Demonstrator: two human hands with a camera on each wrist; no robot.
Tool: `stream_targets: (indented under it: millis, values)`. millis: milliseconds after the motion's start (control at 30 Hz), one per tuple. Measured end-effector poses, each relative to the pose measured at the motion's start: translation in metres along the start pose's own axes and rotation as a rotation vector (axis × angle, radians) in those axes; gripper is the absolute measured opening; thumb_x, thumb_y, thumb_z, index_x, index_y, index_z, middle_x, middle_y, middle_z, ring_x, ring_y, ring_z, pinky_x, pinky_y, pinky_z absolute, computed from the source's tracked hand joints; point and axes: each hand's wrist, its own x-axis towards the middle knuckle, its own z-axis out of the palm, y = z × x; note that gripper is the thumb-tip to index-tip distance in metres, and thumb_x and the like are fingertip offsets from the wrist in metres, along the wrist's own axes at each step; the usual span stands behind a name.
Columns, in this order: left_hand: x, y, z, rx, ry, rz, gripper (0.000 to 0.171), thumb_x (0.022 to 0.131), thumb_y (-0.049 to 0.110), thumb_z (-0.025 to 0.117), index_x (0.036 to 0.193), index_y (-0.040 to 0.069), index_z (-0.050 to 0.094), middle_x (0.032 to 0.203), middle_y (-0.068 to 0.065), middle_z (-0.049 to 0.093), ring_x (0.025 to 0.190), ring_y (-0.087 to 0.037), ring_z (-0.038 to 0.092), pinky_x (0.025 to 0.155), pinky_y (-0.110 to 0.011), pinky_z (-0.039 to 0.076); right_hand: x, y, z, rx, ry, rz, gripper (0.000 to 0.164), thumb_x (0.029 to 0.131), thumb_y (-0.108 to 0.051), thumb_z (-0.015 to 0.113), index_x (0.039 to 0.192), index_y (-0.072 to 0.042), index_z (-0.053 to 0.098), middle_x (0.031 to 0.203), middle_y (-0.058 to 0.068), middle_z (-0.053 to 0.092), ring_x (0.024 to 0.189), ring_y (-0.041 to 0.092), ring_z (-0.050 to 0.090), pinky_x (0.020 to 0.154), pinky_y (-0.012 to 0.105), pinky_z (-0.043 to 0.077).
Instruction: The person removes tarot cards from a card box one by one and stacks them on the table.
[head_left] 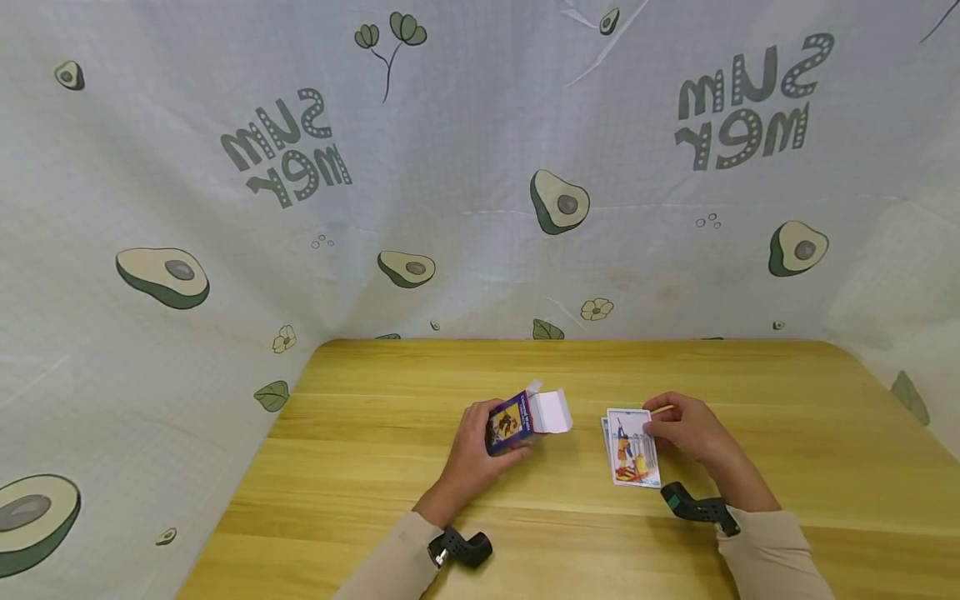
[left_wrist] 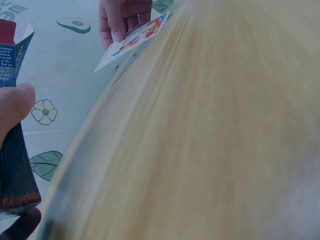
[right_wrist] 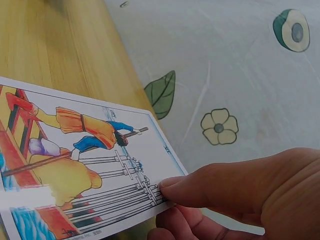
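My left hand (head_left: 468, 454) grips a dark blue card box (head_left: 508, 427), its thumb across the near side and fingers round the far side. The box is tilted, and its white flap (head_left: 553, 411) stands open toward the right. My right hand (head_left: 693, 429) pinches the right edge of a tarot card (head_left: 633, 454) between thumb and fingers. A figure with a long pole, a boat and upright swords are printed on it. In the left wrist view this card is tilted, raised above another card (left_wrist: 131, 62) that lies on the table, mostly covered.
Both hands work over a light wooden table (head_left: 375, 483). Behind it and along the sides hangs a pale cloth (head_left: 465, 183) printed with avocados, leaves and flowers. A black wrist camera (head_left: 461, 547) sits on the left wrist, another wrist camera (head_left: 697, 507) on the right.
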Motion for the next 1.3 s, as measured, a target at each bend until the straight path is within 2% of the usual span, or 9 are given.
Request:
stream_targets:
  millis: [267,967,1300]
  values:
    - [0.0,-0.001,0.001,0.007,0.012,0.022,0.073,0.077,0.038,0.081,0.134,0.011,0.045,0.119,-0.001,0.051,0.101,-0.014,0.045,0.086,-0.032,0.042,0.003,0.002,0.002,-0.028,0.005,0.001,0.036,0.088,-0.007,0.065,0.118,0.009,0.052,0.095,0.017,0.062,0.078,0.024,0.057,0.067,0.03,0.052]
    - [0.001,0.0,0.0,-0.007,0.007,0.006,0.072,0.076,0.036,0.082,0.134,0.012,0.045,0.119,-0.001,0.051,0.102,-0.014,0.045,0.086,-0.033,0.042,0.005,0.002,0.009,-0.138,0.034,0.013,0.034,0.089,-0.009,0.065,0.117,0.006,0.056,0.096,0.019,0.061,0.08,0.026,0.054,0.065,0.03,0.046]
    - [0.001,-0.002,0.002,-0.013,0.003,0.009,0.073,0.076,0.037,0.082,0.134,0.009,0.046,0.118,-0.001,0.051,0.101,-0.014,0.045,0.087,-0.033,0.042,0.004,0.001,0.011,-0.188,0.051,0.007,0.032,0.088,-0.011,0.065,0.115,0.005,0.057,0.096,0.019,0.061,0.081,0.027,0.053,0.065,0.031,0.043]
